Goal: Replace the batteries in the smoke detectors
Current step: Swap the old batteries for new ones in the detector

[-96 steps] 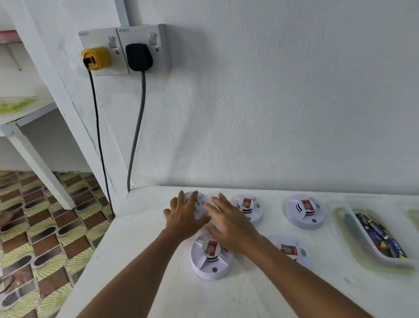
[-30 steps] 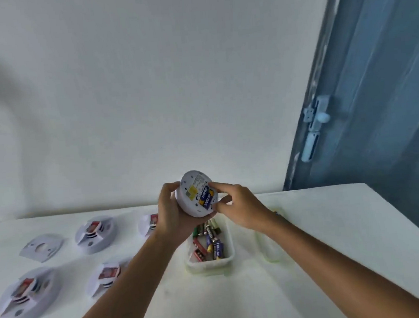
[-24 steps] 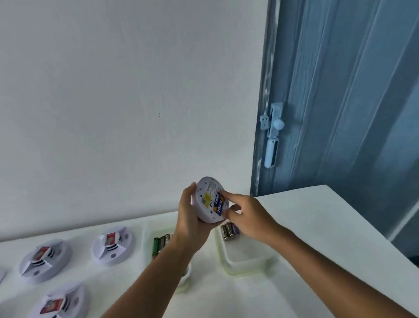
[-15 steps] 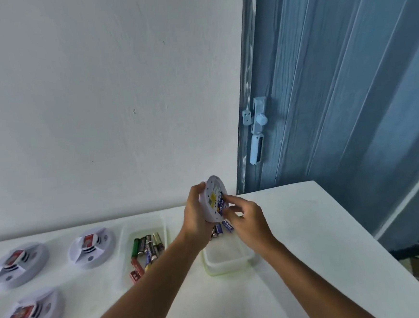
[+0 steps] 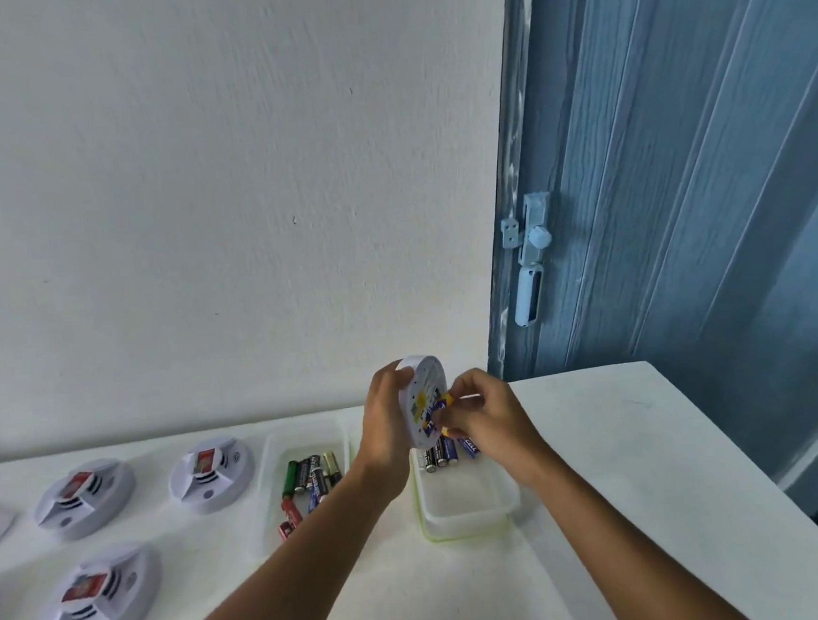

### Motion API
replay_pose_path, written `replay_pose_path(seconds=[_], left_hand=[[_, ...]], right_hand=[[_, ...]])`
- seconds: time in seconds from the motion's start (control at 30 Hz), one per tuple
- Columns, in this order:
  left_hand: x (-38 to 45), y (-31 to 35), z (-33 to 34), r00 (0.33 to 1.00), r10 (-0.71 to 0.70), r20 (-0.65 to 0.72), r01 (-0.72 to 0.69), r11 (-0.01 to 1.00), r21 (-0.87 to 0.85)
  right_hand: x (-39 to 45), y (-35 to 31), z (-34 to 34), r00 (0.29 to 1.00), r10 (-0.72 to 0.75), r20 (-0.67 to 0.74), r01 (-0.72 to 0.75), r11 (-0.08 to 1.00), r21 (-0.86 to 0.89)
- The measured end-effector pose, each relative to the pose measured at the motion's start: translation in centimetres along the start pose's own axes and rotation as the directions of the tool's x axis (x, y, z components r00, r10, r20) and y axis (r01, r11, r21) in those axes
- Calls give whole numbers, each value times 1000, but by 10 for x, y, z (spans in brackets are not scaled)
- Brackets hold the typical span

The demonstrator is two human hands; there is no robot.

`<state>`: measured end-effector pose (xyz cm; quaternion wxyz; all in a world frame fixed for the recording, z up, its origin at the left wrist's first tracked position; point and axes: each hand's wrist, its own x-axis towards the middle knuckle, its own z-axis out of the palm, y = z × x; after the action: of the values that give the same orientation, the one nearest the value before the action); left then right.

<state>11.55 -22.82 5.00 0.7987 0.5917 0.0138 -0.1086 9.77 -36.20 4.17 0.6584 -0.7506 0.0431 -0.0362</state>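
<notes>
Head view: smoke detector on edge, back facing right

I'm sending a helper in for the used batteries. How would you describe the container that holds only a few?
Start at the blue door and drop to the white table. Two clear containers sit side by side; take the green-rimmed container nearer the door, below the hands, its few batteries bunched at its far end.

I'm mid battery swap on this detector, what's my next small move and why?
Probably pull the battery free and drop it into the tray below: the right hand pinches it at the detector that the left hand grips.
</notes>
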Motion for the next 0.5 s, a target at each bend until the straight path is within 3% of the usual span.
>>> replay_pose_path(seconds=[0.13, 0.27, 0.3, 0.37, 0.4, 0.5], left_hand=[[-1, 3, -4, 1000, 6, 12, -6, 1000, 17], [4, 8, -17, 997, 71, -15, -69, 995, 70], [5, 9, -22, 996, 80, -26, -78, 993, 84], [6, 11, -32, 995, 92, -36, -88, 991, 97], [6, 11, -36, 996, 80, -42, -76, 993, 87], [6, 8, -44, 998, 12, -66, -10, 1000, 30]], right_hand=[[-2, 2, 19, 975, -114, -190, 98, 991, -88], [0, -2, 24, 956, 61, -286, 37, 945, 324], [3, -1, 21, 956, 64, -287, 27, 953, 302], [8, 3, 14, 981, 18, -194, -24, 999, -25], [10, 6, 15, 995, 36, -95, -59, 968, -245], [11, 16, 26, 976, 207, 71, -107, 735, -670]])
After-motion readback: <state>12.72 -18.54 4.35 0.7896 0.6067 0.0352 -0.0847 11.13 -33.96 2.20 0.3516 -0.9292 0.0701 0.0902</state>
